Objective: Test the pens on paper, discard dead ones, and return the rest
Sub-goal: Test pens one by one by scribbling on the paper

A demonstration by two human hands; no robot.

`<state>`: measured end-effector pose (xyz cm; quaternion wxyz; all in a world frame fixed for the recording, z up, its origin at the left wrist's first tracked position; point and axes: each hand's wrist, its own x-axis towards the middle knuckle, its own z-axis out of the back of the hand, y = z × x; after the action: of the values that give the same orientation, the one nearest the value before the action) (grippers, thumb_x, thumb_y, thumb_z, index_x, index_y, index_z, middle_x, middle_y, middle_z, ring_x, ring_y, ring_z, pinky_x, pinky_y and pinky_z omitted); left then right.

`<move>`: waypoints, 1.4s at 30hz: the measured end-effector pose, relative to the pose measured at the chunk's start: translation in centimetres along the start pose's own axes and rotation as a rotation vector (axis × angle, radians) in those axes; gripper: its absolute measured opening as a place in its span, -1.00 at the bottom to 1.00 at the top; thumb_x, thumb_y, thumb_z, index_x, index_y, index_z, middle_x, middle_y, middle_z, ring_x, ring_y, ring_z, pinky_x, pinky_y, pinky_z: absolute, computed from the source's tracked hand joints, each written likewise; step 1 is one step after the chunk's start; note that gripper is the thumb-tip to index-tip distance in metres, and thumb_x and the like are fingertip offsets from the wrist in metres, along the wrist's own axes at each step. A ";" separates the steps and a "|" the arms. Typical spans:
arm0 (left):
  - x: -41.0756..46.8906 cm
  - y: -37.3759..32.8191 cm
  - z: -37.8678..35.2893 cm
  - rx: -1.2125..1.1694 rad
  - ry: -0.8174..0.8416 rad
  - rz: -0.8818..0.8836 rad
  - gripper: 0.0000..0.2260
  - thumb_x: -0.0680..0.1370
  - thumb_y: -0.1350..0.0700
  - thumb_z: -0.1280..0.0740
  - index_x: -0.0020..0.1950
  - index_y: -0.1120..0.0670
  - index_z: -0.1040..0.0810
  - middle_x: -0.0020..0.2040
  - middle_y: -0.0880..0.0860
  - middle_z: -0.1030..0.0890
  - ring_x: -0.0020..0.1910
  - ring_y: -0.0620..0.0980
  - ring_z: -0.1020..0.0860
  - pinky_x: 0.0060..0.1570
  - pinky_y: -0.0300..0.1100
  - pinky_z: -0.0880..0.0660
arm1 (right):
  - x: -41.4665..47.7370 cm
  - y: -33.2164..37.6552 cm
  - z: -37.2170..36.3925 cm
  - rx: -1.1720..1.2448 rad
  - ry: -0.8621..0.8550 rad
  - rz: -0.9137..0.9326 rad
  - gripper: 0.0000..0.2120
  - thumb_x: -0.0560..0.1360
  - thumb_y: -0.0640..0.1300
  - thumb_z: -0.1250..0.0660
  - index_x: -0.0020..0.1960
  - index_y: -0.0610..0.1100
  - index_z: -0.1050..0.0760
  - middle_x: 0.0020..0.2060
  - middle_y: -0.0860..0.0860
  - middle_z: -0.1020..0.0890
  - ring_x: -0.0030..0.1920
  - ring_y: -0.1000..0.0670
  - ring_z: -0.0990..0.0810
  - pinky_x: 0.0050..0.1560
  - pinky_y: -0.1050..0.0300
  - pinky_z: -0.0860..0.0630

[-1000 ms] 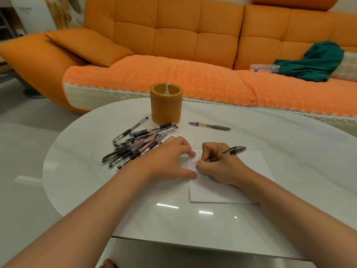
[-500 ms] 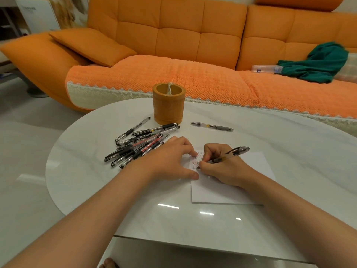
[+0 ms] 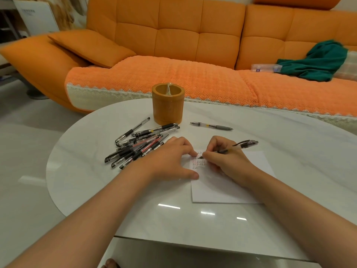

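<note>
Head view. The right hand [image 3: 226, 161] grips the held pen [image 3: 245, 145] in a writing pinch: thumb and fingers are curled round the lower barrel, the tip is down on the paper [image 3: 231, 188], and the clip end slants up and away to the right of the knuckles. Under the tip lie rows of small test marks [image 3: 197, 163] in red and dark ink, at the sheet's far left corner.

Just left of the grip, the left hand [image 3: 170, 159] rests on the paper's left edge, fingertips and thumb pressing it flat and holding nothing; its index fingertip almost meets the pen tip.

Beyond the left hand, farther left of the grip, a heap of pens [image 3: 139, 146] lies loose on the white table [image 3: 96, 171], barrels crossing, some with red ink. The left wrist and knuckles stand between the grip and this heap. A single pen [image 3: 211, 126] lies alone just beyond the grip, apart from the heap.

The pen holder [image 3: 167, 105], a round bamboo-coloured cup, stands upright beyond and left of the grip, touching the far end of the heap. Only one thin pale item [image 3: 169, 89] shows in its mouth; what it is cannot be told.

Far beyond the grip, an orange sofa [image 3: 193, 45] carries a cushion [image 3: 90, 47], a green cloth [image 3: 318, 60] and a clear plastic box [image 3: 265, 68] whose contents cannot be made out.
</note>
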<state>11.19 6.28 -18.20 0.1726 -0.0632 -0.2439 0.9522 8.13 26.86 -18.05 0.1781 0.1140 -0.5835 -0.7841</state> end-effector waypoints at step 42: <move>-0.2 0.3 0.0 -0.018 -0.018 0.017 -0.34 0.39 -0.27 -0.49 0.43 -0.13 -0.42 0.32 -0.19 -0.35 0.34 -0.17 -0.28 0.36 -0.08 -0.34 | -0.5 0.6 -0.7 -0.181 0.110 0.006 -0.78 0.43 -0.33 -0.41 -0.33 -0.17 -0.45 -0.52 0.03 -0.52 -0.48 0.04 -0.43 -0.41 0.18 -0.37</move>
<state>11.32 5.94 -18.28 0.1615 -0.0583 -0.2536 0.9519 8.92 26.29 -17.74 0.2217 0.1388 -0.5000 -0.8256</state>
